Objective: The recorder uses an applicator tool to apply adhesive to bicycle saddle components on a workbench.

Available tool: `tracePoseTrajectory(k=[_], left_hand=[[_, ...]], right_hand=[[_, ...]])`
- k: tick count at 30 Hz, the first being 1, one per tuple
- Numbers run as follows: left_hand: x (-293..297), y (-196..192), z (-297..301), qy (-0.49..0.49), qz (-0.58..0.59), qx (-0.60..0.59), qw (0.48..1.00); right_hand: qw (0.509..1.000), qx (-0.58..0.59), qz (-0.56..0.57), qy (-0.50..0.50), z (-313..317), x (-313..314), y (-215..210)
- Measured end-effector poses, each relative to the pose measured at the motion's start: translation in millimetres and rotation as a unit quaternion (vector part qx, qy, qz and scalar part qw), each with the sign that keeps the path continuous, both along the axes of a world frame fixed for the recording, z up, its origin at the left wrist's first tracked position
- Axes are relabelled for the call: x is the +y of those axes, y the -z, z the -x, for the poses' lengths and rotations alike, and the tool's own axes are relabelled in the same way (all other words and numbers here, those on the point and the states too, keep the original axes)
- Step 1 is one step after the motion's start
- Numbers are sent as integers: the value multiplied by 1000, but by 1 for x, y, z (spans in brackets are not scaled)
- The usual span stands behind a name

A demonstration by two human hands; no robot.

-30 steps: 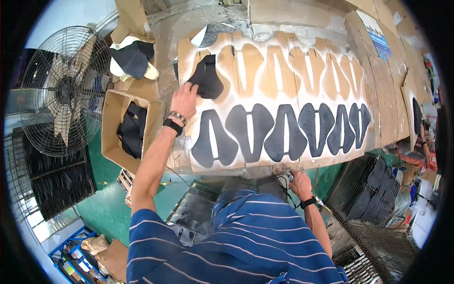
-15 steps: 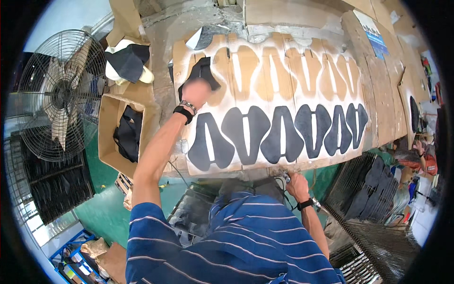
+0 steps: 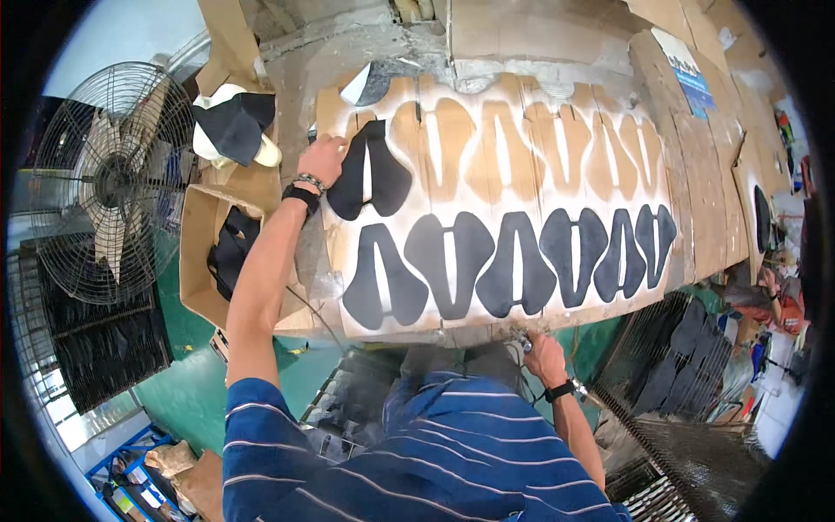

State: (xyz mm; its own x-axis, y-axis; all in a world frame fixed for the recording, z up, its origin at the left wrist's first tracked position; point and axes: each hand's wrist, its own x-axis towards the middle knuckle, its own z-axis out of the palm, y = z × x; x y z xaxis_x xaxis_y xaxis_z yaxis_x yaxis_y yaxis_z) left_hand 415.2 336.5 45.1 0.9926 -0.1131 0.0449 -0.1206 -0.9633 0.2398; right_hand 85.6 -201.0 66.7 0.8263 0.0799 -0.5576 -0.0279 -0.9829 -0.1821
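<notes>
My left hand (image 3: 322,162) reaches out to the far left of a cardboard-covered bench (image 3: 696,174) and grips the edge of a black forked fabric piece (image 3: 370,170) lying in the back row. Several similar black pieces (image 3: 513,261) lie side by side in the front row over pale sprayed outlines. My right hand (image 3: 541,351) is low at the bench's near edge, closed on a small metal tool (image 3: 524,342); what kind of tool I cannot tell. Bare outlines (image 3: 522,148) fill the rest of the back row.
An open cardboard box (image 3: 202,261) with black pieces stands left of the bench. Beyond it are a large wire fan (image 3: 104,174) and a stack with a black piece on top (image 3: 233,126). Wire racks holding dark pieces (image 3: 687,348) sit at the lower right.
My left hand has carried the black piece a little farther out and left, setting it down flat in the back row. My right hand has stayed at the bench's near edge.
</notes>
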Motion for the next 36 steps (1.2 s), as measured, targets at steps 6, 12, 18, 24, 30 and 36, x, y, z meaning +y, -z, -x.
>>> tracePoseTrajectory(k=[6, 12, 18, 24, 30, 36], left_hand=[[4, 12, -50, 41, 22, 8, 999], [-27, 24, -68, 13, -9, -1, 1000], [-31, 28, -71, -14, -13, -1, 1000], [-34, 21, -69, -95, 20, -22, 995], [-32, 28, -73, -133, 11, -75, 988], [-27, 32, -55, -141, -52, -123, 981]], right_hand=[[999, 31, -24, 8, -3, -1, -1], [997, 59, -35, 30, -9, 3, -12], [998, 37, -55, 11, -8, -1, -8], [998, 24, -60, 22, -10, 1, -13], [997, 54, -46, 22, -10, -1, -12], [998, 34, -48, 11, -8, -6, -4]])
